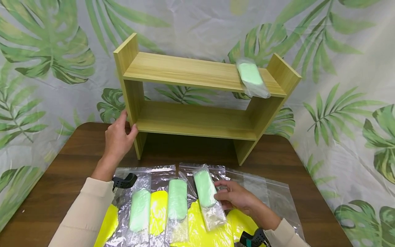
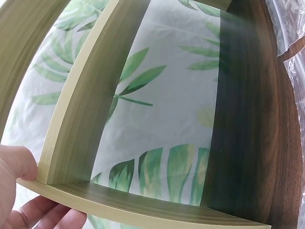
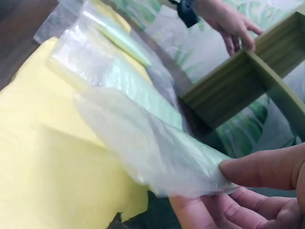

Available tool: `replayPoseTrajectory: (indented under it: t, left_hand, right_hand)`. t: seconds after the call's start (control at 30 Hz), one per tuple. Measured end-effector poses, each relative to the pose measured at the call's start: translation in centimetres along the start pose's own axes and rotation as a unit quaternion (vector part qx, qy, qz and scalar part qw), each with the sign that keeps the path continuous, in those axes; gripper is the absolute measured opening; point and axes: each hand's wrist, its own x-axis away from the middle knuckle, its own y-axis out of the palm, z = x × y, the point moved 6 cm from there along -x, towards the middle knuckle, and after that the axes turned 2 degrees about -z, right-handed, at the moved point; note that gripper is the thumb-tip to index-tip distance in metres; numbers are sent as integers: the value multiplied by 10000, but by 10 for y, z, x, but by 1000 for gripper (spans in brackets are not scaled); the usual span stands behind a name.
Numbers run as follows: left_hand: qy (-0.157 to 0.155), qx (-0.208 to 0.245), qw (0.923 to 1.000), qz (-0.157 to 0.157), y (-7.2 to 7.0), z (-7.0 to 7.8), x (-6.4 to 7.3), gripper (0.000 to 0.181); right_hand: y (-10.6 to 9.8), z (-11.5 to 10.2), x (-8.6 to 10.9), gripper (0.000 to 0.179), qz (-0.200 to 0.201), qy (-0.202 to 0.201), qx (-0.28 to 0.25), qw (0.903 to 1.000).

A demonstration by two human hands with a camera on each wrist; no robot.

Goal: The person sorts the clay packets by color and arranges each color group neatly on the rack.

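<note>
My left hand (image 1: 118, 139) grips the left upright of a small two-tier wooden shelf (image 1: 194, 118). In the left wrist view its thumb is on one side of the panel's edge and the fingers are on the other. My right hand (image 1: 237, 197) pinches a clear plastic packet (image 1: 205, 188) with a flat, pale green oblong inside, thumb on top and fingers beneath in the right wrist view. The packet slants over yellow pieces in clear bags. Two similar green packets lie to its left, a middle one (image 1: 177, 200) and a farther one (image 1: 140, 211).
Another green packet (image 1: 250, 73) lies on the shelf's top board at the right, its end overhanging the front edge. Clear zip bags with yellow contents (image 1: 158, 209) cover the near side of the brown table (image 1: 308, 192). Leaf-patterned cloth (image 1: 197, 20) hangs behind the shelf.
</note>
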Motion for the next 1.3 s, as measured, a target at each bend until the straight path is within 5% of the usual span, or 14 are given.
replayPoseTrajectory:
  t: [0.6, 1.3]
  left_hand:
    - [-39, -56, 10000, 5, -1, -1, 0, 43]
    - [-10, -84, 10000, -15, 0, 0, 1, 45]
  right_hand:
    - [3, -28, 2, 64, -96, -625, -399, 9972]
    - [0, -95, 27, 60, -249, -1705, -168, 9849]
